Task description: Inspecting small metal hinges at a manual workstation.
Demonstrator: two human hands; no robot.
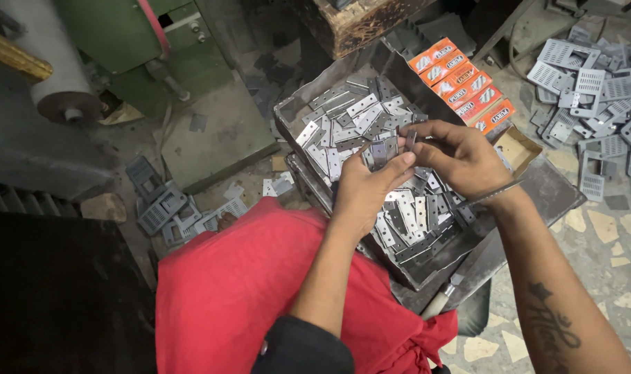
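Observation:
My left hand [365,188] grips a small stack of flat grey metal hinges [382,152] upright between thumb and fingers. My right hand [459,154] meets it from the right, its fingertips pinching one hinge leaf [410,139] at the edge of the stack. Both hands hover over a dark metal tray [291,111] heaped with several loose hinges [343,118] with punched holes. A thin metal bangle circles my right wrist. The tray rests partly on my lap, which is covered by red cloth [246,291].
Small orange boxes [461,83] lie in a row along the tray's far right edge, beside an open cardboard box [518,147]. Grey perforated plastic pieces [592,90] litter the floor at right and left [164,204]. A green machine [156,48] stands at upper left.

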